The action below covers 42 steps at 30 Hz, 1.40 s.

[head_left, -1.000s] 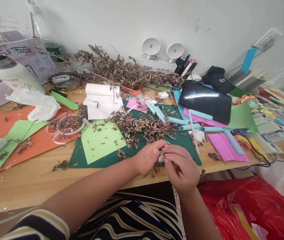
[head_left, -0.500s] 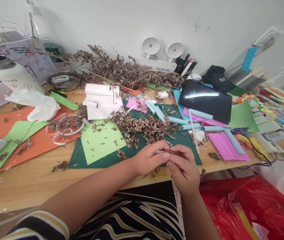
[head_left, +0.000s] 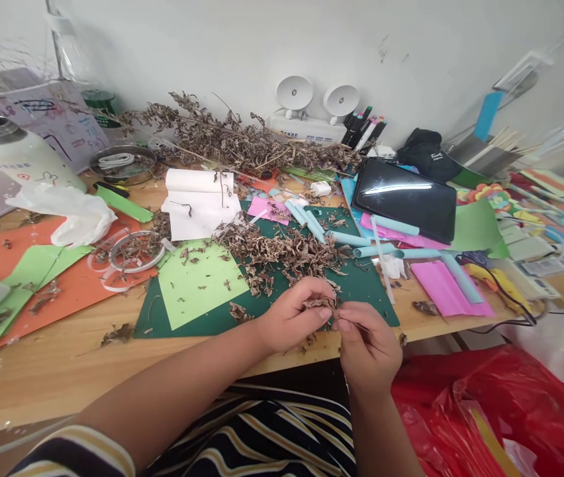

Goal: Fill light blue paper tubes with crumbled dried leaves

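Observation:
My left hand (head_left: pixel 292 318) and my right hand (head_left: pixel 369 344) meet over the near edge of a dark green cutting mat (head_left: pixel 366 285). Both pinch a small sprig of dried brown leaves (head_left: pixel 320 304) between thumb and fingers. Just behind the hands lies a loose pile of dried leaves (head_left: pixel 282 252) on the mat. A light green paper sheet (head_left: pixel 197 281) with leaf crumbs lies to the left of the pile.
Dried branches (head_left: pixel 232 139) run along the wall. A black tablet (head_left: pixel 404 199), blue paper rolls (head_left: pixel 306 222), pink paper (head_left: pixel 448 288), white paper (head_left: pixel 197 202), a tape ring (head_left: pixel 136 250), a white bottle (head_left: pixel 18 156) and a red plastic bag (head_left: pixel 490 411) surround the mat.
Both hands stayed at the mat's near edge, shifting slightly as the fingers worked the leaf sprig; the view tilted a little.

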Motion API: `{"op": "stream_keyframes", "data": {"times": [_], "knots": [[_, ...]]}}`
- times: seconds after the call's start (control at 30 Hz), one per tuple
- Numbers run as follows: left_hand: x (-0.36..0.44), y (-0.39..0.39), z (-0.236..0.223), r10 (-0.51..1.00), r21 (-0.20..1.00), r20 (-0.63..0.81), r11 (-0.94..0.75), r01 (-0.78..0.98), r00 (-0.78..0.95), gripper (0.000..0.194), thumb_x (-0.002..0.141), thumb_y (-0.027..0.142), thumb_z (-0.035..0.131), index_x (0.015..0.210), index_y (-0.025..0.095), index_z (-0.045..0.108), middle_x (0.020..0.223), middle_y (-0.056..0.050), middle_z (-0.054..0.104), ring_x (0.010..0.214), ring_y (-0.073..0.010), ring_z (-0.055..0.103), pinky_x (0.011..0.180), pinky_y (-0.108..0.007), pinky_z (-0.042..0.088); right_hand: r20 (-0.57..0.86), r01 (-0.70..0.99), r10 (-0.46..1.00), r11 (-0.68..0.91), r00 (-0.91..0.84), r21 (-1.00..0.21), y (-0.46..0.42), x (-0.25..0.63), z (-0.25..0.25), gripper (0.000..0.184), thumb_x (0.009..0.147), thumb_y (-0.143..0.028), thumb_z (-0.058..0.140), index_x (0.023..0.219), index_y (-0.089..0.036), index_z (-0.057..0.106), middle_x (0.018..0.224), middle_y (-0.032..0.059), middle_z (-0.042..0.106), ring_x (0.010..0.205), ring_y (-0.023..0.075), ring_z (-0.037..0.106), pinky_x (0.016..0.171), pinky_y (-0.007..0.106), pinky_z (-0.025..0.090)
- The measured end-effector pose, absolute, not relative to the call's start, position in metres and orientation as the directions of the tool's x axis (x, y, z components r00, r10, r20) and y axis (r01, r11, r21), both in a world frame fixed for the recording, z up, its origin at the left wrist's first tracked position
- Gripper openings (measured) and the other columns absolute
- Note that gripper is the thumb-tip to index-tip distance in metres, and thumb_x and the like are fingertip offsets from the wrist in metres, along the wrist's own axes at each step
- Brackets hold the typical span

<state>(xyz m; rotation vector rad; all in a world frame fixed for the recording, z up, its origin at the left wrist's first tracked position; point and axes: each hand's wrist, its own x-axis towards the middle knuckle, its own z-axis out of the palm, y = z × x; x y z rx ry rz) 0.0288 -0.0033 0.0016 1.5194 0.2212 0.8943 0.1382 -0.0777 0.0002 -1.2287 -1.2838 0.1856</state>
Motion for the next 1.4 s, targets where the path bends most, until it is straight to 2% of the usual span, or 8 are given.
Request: {"op": "stream_keyframes", "data": {"times": [0.27,0.47,0.73,0.83,0.9,1.0,1.17,1.4], "knots": [[0.027,0.0,0.008,0.517,0.832,0.548,-0.419,-0.364,0.657,0.017,0.082,0.026,0.037,0.092,0.016,0.045,0.079,-0.004,0.051,0.064,-0.008,0.048,0.06,-0.02,0.04,0.655,0.72,0.734,0.356,0.179,-0.596,-0.075,0.147,0.018,0.02,0.071,-0.007,0.048,0.08,-0.024,0.055,0.072,-0.0003,0.057,0.069,0.0135,0.053,0.06,0.028,0.043],[0.027,0.001,0.007,0.593,0.892,0.45,-0.34,-0.298,0.668,0.019,0.081,0.031,0.041,0.074,0.013,0.047,0.064,-0.002,0.052,0.055,-0.0071,0.048,0.054,-0.02,0.039,0.678,0.777,0.728,0.371,0.097,-0.509,-0.077,0.145,0.021,0.018,0.069,-0.006,0.051,0.078,-0.022,0.054,0.07,0.0003,0.055,0.065,0.0122,0.051,0.057,0.027,0.042],[0.022,0.008,0.01,0.678,0.915,0.373,-0.157,-0.371,0.633,0.02,0.081,0.03,0.042,0.069,0.014,0.042,0.056,0.001,0.05,0.05,-0.0075,0.05,0.051,-0.021,0.041,0.567,0.429,0.461,0.376,0.683,-0.822,-0.072,0.167,0.01,0.01,0.072,-0.018,0.05,0.063,-0.019,0.047,0.057,-0.004,0.047,0.053,0.0095,0.046,0.052,0.026,0.038],[0.022,0.009,0.008,0.68,0.904,0.376,-0.121,-0.41,0.629,0.019,0.08,0.03,0.043,0.07,0.014,0.041,0.058,0.001,0.05,0.051,-0.0074,0.051,0.051,-0.021,0.041,0.422,0.463,0.507,0.051,0.751,-0.885,-0.066,0.201,0.0,0.019,0.073,-0.033,0.047,0.061,-0.018,0.046,0.053,-0.0039,0.044,0.049,0.0095,0.042,0.05,0.026,0.035],[0.024,0.007,0.006,0.643,0.911,0.375,-0.123,-0.394,0.667,0.02,0.08,0.031,0.044,0.07,0.014,0.043,0.058,0.001,0.05,0.051,-0.0072,0.05,0.052,-0.021,0.041,0.344,0.617,0.618,-0.302,0.707,-0.727,-0.061,0.223,-0.005,0.028,0.073,-0.04,0.044,0.058,-0.017,0.049,0.05,-0.0014,0.045,0.051,0.0121,0.042,0.052,0.028,0.035],[0.026,0.003,0.002,0.608,0.919,0.359,-0.099,-0.381,0.708,0.024,0.08,0.035,0.042,0.073,0.012,0.046,0.058,0.001,0.048,0.051,-0.0064,0.047,0.051,-0.021,0.04,0.314,0.706,0.679,-0.428,0.663,-0.565,-0.057,0.244,-0.008,0.029,0.072,-0.041,0.044,0.065,-0.017,0.059,0.061,0.0052,0.053,0.064,0.0184,0.047,0.059,0.033,0.036],[0.028,0.001,-0.004,0.624,0.912,0.341,-0.04,-0.408,0.703,0.027,0.082,0.037,0.039,0.076,0.012,0.048,0.059,0.001,0.046,0.049,-0.0058,0.045,0.049,-0.02,0.039,0.585,0.824,0.642,-0.134,0.495,-0.55,-0.062,0.226,0.009,0.034,0.077,-0.029,0.042,0.107,-0.017,0.053,0.101,0.0119,0.05,0.079,0.0174,0.05,0.064,0.032,0.041],[0.027,0.002,0.003,0.623,0.919,0.366,-0.125,-0.374,0.691,0.026,0.081,0.035,0.039,0.071,0.012,0.048,0.059,0.001,0.045,0.052,-0.0063,0.044,0.051,-0.019,0.038,0.673,0.799,0.717,0.507,-0.182,-0.324,-0.069,0.156,0.043,0.019,0.068,-0.011,0.056,0.085,-0.02,0.055,0.08,0.0033,0.053,0.074,0.0135,0.049,0.064,0.028,0.043]]}}
